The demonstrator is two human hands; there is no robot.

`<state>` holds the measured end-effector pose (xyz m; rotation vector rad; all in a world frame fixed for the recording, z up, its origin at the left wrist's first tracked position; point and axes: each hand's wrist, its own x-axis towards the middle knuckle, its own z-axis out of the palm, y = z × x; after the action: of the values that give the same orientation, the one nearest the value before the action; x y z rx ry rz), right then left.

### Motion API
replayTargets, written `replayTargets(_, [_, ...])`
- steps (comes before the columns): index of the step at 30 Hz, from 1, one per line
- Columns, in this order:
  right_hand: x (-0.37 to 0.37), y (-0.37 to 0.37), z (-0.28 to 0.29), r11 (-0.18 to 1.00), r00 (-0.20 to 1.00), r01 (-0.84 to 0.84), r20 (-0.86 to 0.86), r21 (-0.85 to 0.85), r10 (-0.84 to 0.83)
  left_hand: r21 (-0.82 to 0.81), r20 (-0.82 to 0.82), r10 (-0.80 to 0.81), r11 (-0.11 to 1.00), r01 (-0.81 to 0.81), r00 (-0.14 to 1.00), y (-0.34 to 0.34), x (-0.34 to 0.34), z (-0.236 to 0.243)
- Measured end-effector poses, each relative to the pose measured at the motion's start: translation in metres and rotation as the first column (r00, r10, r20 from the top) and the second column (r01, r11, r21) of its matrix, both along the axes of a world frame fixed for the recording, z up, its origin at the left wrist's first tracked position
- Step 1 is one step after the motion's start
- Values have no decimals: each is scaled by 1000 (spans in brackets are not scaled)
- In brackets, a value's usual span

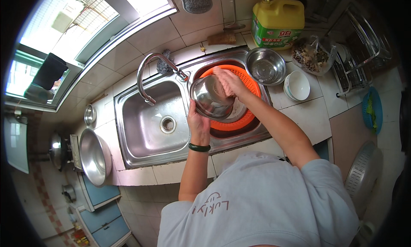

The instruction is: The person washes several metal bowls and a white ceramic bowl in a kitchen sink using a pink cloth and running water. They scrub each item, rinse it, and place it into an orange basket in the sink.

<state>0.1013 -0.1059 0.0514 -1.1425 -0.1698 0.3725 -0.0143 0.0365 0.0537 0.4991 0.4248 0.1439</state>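
Observation:
Over the right basin, a shiny metal bowl (208,97) is tilted on its side. My left hand (199,123) grips its lower left edge, fingers partly hidden behind it. Against the bowl's upper right side lies my right hand (231,83), fingers stretched out along the metal and slightly blurred. Beneath the bowl, an orange perforated basket (253,89) fills most of the right basin. A pale, rounded thing (236,111) shows inside the basket, partly covered by the bowl, its kind unclear.
Beside the basket are the left basin (147,146) and curved faucet (143,75). A metal basin (95,157) stands far left. To the right sit another metal bowl (265,66), stacked white bowls (298,86), a yellow jug (279,22), a plastic bag (314,54) and a wire rack (353,69).

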Motion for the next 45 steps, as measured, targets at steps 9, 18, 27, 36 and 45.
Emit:
replayTargets(9, [-36,-32,-69,999,794,-6,-608,37,27,451,225,-175,891,57,958,-26,30,46])
replayTargets(18, [-47,-41,-92,996,834,-92,-546,9,82,905,156,-567,-247,-347,809,-105,84,59])
replayTargets(27, [-44,-48,-99,999,889,-31,-457,-25,16,767,97,-653,-432,-474,752,-144,115,29])
replayTargets(36, [-42,-46,-123,943,957,-7,-276,-333,-90,964,189,-284,-130,-233,940,-56,84,-32])
replayTargets(45, [-39,-38,-116,565,998,-61,-52,-823,31,750,-553,-86,-484,451,828,6,71,-107])
